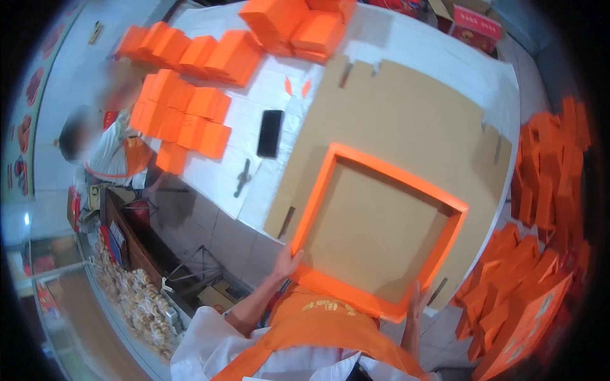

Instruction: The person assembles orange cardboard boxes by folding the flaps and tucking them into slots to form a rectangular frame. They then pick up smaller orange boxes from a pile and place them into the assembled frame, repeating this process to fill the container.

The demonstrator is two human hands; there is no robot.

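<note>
The box at centre looks smooth and card-like. The sheet under it is matt cardboard. The phone, upper centre, has a smooth, glassy face. The apron, bottom centre, is cloth.

Box over cardboard sheet on table; phone left of sheet.

1. Sheet: 1.
2. Frame, over the sheet: 1.
3. Hands, near the sheet's lower edge: 2, 1 left hand and 1 right hand.
4. Phone, left of the sheet: 1.
5. Dark tool, left of the sheet: 1.
6. Orange scraps, left of the sheet: 2.
7. Orange boxes, left of and beyond the sheet: over 10, overlapping.
</note>
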